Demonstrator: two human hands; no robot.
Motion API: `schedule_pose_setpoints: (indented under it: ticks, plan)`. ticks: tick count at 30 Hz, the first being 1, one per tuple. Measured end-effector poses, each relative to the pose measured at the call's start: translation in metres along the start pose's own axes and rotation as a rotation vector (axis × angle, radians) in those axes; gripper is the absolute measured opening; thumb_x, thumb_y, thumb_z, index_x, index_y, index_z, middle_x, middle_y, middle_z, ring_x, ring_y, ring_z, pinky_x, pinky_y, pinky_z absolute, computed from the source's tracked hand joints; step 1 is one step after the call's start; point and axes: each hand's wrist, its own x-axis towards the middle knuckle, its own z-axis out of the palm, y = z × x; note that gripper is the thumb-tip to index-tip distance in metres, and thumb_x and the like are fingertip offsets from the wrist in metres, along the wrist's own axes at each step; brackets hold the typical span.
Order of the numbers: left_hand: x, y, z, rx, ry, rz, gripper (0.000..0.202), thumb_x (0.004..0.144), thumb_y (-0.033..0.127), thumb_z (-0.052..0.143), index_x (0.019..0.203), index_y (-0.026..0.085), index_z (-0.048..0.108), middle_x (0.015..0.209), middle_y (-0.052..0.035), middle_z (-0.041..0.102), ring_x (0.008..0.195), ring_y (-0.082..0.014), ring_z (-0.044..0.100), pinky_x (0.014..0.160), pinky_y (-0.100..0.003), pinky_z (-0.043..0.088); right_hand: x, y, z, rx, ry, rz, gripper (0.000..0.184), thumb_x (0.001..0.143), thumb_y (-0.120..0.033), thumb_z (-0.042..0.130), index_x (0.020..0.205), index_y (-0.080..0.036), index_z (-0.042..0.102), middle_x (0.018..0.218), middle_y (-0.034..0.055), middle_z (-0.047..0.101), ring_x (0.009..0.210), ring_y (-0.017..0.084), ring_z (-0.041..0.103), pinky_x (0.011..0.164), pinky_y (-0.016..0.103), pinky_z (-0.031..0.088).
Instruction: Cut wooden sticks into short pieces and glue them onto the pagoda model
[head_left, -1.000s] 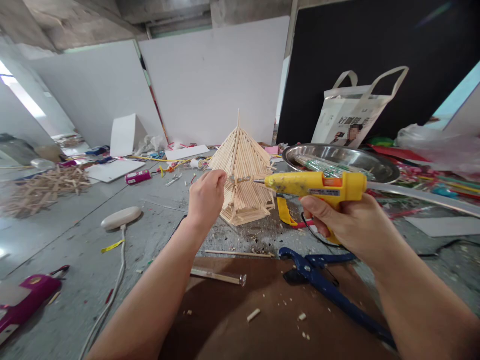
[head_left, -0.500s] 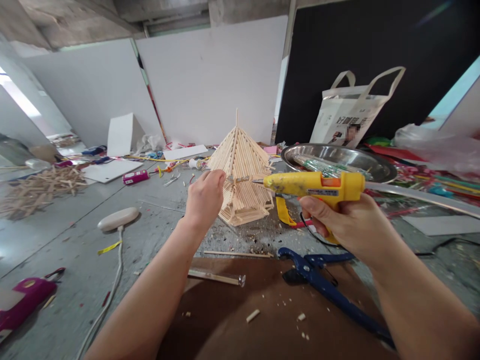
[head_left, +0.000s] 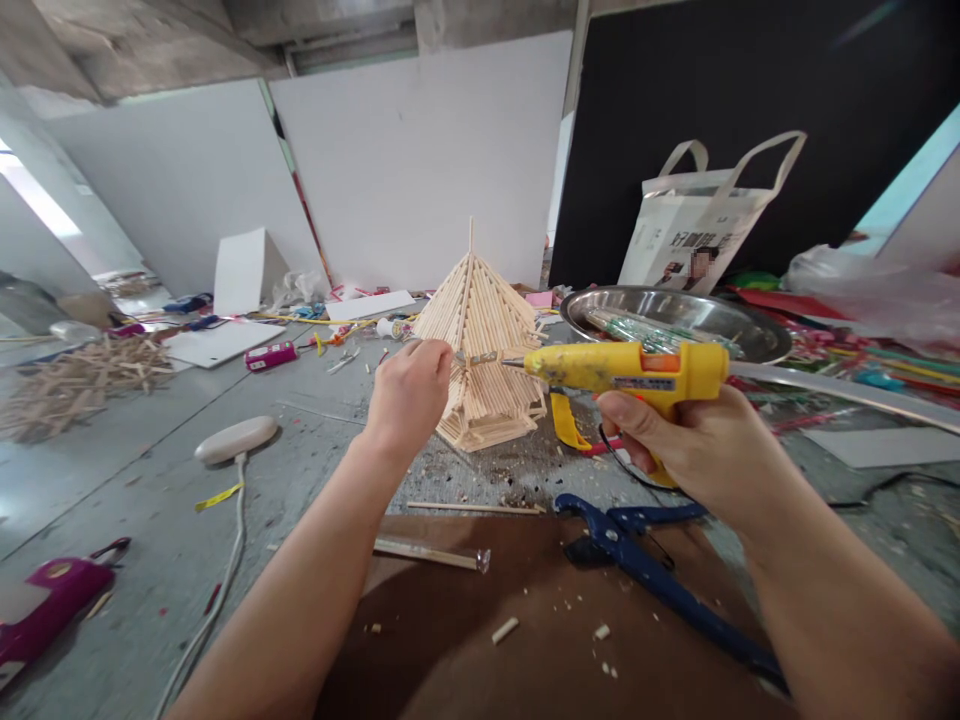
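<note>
A small pagoda-like model (head_left: 484, 345) built of thin wooden sticks stands on the grey table. My left hand (head_left: 409, 392) is raised in front of its left side, fingers pinched on a short wooden stick (head_left: 474, 357) held level. My right hand (head_left: 694, 445) grips a yellow hot glue gun (head_left: 628, 372), its metal nozzle pointing left and meeting the end of that stick, right before the model's roof edge.
Blue-handled cutters (head_left: 652, 575) lie on a brown board (head_left: 480, 640) near me, with a glue stick (head_left: 433, 554) and wood scraps. A steel bowl (head_left: 675, 320) and a white tote bag (head_left: 705, 225) stand at the right; a stick pile (head_left: 75, 375) lies far left.
Both hands and the glue gun stayed almost still at the model; the view drifted slightly to the left.
</note>
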Motion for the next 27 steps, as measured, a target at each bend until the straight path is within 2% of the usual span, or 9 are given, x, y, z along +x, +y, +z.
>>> schedule_pose_setpoints:
  ticks: [6,11,18,22,27]
  plan:
    - [0.002,0.000,-0.003,0.019,-0.038,0.003,0.022,0.075,0.017,0.037,0.062,0.016,0.056,0.060,-0.0029,0.056,0.056,-0.0106,0.046,0.055,-0.024,0.030,0.001,0.000,0.000,-0.025,-0.006,0.003,0.031,0.066,-0.048,0.055,0.058,-0.019,0.047,0.039,-0.0054,0.040,0.033,0.006,0.037,0.031,0.020,0.032]
    - [0.004,0.001,-0.005,0.013,-0.060,-0.004,0.021,0.074,0.017,0.039,0.064,0.016,0.057,0.061,-0.0029,0.057,0.056,-0.0110,0.047,0.057,-0.024,0.032,0.000,0.002,0.000,-0.012,-0.003,0.001,0.029,0.067,-0.048,0.054,0.064,-0.020,0.049,0.048,-0.0039,0.046,0.034,0.005,0.038,0.032,0.020,0.033]
    - [0.003,0.002,-0.006,-0.005,-0.026,-0.027,0.020,0.073,0.017,0.041,0.067,0.016,0.060,0.063,-0.0030,0.061,0.059,-0.0111,0.052,0.058,-0.024,0.035,0.001,0.001,0.000,-0.035,-0.001,0.000,0.030,0.067,-0.048,0.054,0.062,-0.019,0.049,0.045,-0.0039,0.045,0.034,0.006,0.038,0.032,0.020,0.033]
    - [0.001,-0.001,-0.004,-0.137,0.001,-0.082,0.019,0.071,0.017,0.047,0.082,0.017,0.061,0.071,-0.0028,0.064,0.063,-0.0107,0.055,0.060,-0.023,0.040,0.001,0.001,0.000,-0.037,-0.006,-0.001,0.030,0.067,-0.048,0.054,0.061,-0.019,0.048,0.046,-0.0037,0.045,0.034,0.006,0.038,0.032,0.020,0.033]
    - [-0.002,-0.010,0.003,-0.359,-0.015,-0.149,0.021,0.068,0.021,0.052,0.088,0.018,0.060,0.067,0.0000,0.063,0.059,-0.0083,0.056,0.058,-0.022,0.043,0.000,0.001,0.000,-0.023,-0.009,0.016,0.030,0.066,-0.049,0.054,0.062,-0.019,0.049,0.047,-0.0030,0.046,0.034,0.006,0.037,0.031,0.020,0.033]
